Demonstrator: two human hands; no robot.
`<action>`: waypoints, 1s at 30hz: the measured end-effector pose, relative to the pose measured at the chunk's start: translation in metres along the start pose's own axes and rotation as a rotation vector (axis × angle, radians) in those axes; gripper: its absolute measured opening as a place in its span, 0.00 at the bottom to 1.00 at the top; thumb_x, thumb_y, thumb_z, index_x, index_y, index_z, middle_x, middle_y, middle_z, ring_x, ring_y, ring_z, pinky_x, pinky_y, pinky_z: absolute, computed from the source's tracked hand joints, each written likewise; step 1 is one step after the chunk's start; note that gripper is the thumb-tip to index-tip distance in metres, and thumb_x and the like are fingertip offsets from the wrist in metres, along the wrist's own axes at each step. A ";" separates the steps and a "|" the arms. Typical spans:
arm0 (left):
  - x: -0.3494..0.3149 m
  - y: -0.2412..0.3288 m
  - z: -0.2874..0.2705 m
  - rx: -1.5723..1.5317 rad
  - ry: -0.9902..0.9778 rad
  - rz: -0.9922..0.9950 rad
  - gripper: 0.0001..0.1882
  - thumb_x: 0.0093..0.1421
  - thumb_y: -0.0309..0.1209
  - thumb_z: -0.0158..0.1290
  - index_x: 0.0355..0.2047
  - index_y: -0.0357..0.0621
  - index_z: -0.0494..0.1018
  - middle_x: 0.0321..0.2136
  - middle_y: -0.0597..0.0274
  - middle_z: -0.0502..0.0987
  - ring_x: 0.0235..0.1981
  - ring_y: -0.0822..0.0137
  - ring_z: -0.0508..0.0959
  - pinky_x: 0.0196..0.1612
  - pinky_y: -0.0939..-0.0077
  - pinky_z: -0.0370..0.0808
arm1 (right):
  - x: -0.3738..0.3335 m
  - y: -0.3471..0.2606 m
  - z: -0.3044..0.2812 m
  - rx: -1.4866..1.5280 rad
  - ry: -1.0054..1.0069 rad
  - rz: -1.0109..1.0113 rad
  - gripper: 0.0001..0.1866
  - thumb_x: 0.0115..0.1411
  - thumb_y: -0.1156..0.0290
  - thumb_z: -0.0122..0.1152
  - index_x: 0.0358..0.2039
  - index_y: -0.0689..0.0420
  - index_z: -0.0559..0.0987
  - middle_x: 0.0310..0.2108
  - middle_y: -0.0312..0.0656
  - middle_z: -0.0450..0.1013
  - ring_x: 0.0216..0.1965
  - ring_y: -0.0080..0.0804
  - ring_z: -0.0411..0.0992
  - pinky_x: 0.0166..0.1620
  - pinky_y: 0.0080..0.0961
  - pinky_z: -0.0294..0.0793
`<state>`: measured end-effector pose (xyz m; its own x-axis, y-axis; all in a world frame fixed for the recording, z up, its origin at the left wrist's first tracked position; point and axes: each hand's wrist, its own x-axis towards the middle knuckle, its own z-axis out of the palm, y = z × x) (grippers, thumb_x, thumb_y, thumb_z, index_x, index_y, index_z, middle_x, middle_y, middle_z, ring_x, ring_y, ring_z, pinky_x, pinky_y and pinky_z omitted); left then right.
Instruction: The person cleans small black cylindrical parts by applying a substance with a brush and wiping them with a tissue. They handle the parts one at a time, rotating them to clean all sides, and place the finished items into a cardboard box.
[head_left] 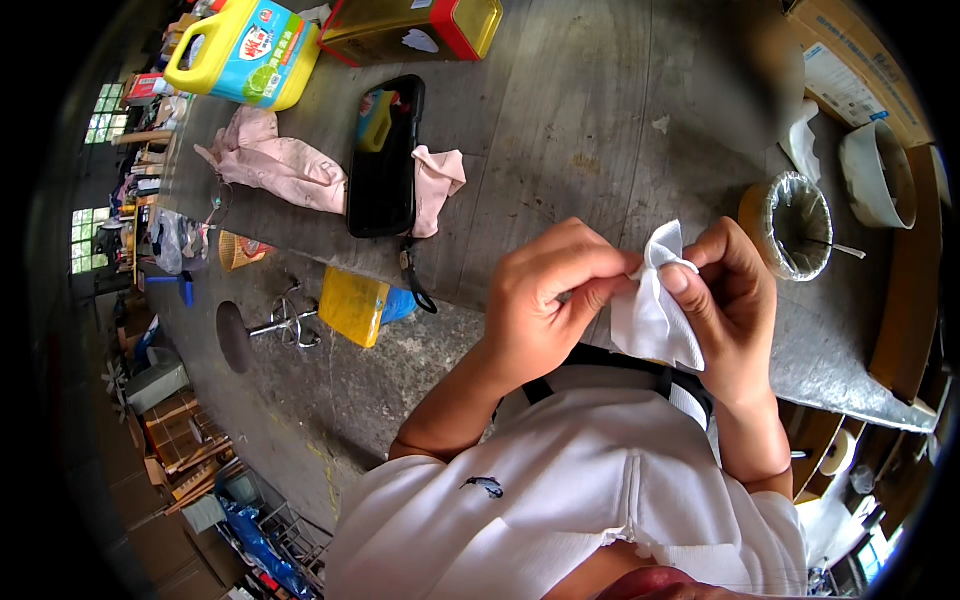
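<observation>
A small folded piece of white ribbed fabric (pixel 648 318) is held up in front of my chest, over the table's near edge. My left hand (pixel 555 295) pinches its left upper edge between thumb and forefinger. At its right upper side, my right hand (pixel 738 300) grips it with the thumb pressed on a fold. The fabric's lower end hangs loose between the hands. To the right of my right hand stands a plastic-lined tub (pixel 800 225) with a thin stick in it.
On the table (pixel 560 120) lie a black phone (pixel 385 170) and pink cloth (pixel 280 165). A yellow jug (pixel 245 50) and a gold-red tin (pixel 415 30) stand behind. At right are a white round container (pixel 878 175) and a cardboard box (pixel 860 60). A stool (pixel 355 305) sits below left.
</observation>
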<state>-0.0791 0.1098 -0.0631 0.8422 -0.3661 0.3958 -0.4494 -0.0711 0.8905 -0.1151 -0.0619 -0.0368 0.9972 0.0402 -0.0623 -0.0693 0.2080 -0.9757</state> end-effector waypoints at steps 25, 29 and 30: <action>0.042 -0.003 -0.040 0.559 0.108 0.100 0.17 0.47 0.29 0.63 0.19 0.38 0.63 0.17 0.62 0.66 0.16 0.70 0.63 0.19 0.78 0.58 | -0.004 -0.100 -0.119 -0.864 0.354 -0.845 0.09 0.57 0.85 0.52 0.39 0.70 0.72 0.28 0.41 0.72 0.22 0.17 0.65 0.25 0.11 0.63; 0.061 0.009 -0.045 0.890 -0.123 0.115 0.25 0.44 0.41 0.62 0.39 0.41 0.70 0.33 0.59 0.72 0.36 0.59 0.71 0.37 0.66 0.68 | 0.005 -0.097 -0.138 -1.091 0.442 -0.860 0.09 0.51 0.88 0.56 0.34 0.67 0.76 0.31 0.43 0.75 0.26 0.21 0.70 0.27 0.13 0.68; 0.068 0.017 -0.045 0.934 -0.147 0.168 0.31 0.43 0.42 0.62 0.47 0.42 0.68 0.39 0.57 0.72 0.42 0.57 0.70 0.44 0.66 0.67 | 0.007 -0.095 -0.141 -1.149 0.461 -0.897 0.09 0.51 0.88 0.57 0.33 0.67 0.76 0.30 0.43 0.75 0.26 0.22 0.70 0.27 0.13 0.68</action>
<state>-0.0164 0.1257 -0.0109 0.7281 -0.5469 0.4132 -0.6702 -0.6946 0.2614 -0.0982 -0.2196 0.0259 0.6343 -0.0257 0.7727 0.3831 -0.8577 -0.3429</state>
